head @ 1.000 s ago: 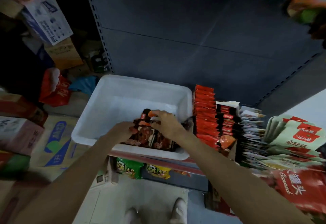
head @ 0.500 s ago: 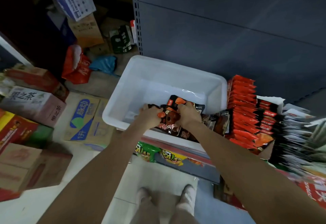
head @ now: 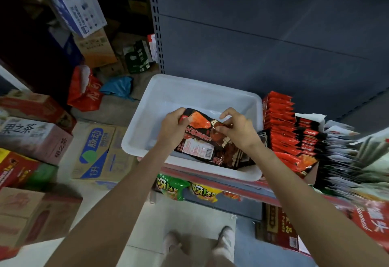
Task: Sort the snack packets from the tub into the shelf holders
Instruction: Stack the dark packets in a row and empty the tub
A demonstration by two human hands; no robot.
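Far left on my feed I see stacked cardboard cartons on the floor, one pinkish with dark lettering, and beside them a carton with a blue and green logo. Behind those a red plastic bag slumps against a crumpled blue one.

At centre the white tub sits on the shelf edge, its far half bare. The left hand is over the tub, fingers curled round the upper left corner of a black and orange snack packet — thumb on top, the rest wrapped beneath. The packet is lifted a little and tilted, its white label panel facing me. The right hand pinches the packet's right edge between thumb and bent fingers, with the forefinger raised free. Under it more dark packets lie in the tub's near right corner.

Below the tub's front rim, green and yellow bags show on the lower shelf.

Right of the tub, a holder of red packets stands in a row touching its wall, then black and red ones, then pale packets — blurred further right.
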